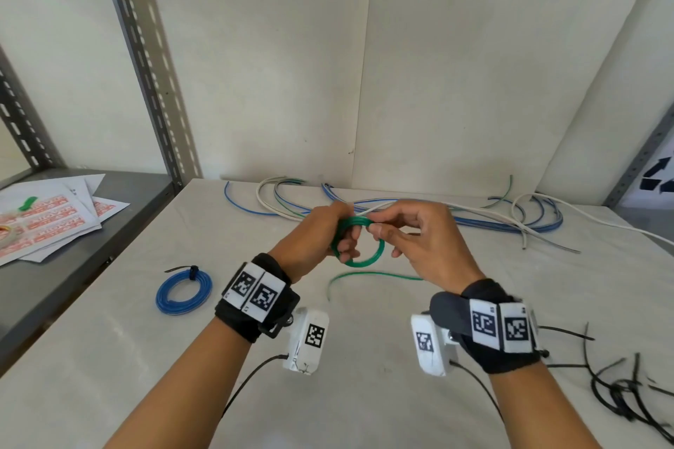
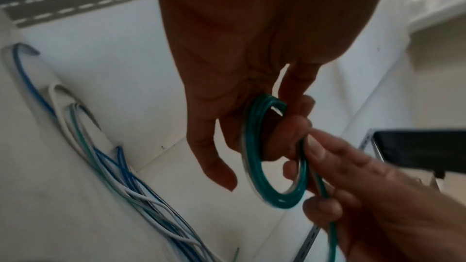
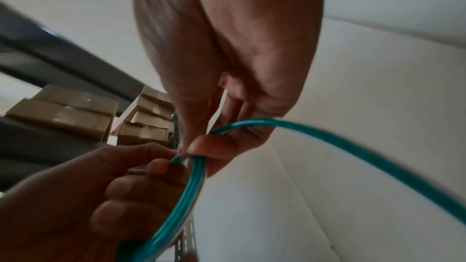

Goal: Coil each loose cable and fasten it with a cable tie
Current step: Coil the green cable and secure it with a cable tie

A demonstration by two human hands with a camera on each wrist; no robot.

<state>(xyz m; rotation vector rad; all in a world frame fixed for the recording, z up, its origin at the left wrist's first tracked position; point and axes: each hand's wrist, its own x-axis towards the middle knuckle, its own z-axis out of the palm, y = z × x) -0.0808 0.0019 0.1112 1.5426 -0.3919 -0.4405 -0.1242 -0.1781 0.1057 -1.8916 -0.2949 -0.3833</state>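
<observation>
A green cable is wound into a small coil held above the white table. My left hand grips the coil with its fingers curled through the ring. My right hand pinches the cable at the coil's top between thumb and forefinger. The cable's loose tail trails down to the table below my hands. A blue coil fastened with a black tie lies at the left. Loose black cable ties lie at the right front.
Loose blue, white and green cables sprawl along the table's back by the wall. A grey shelf at the left holds printed sheets. Slotted metal uprights stand at the left. Cardboard boxes show in the right wrist view.
</observation>
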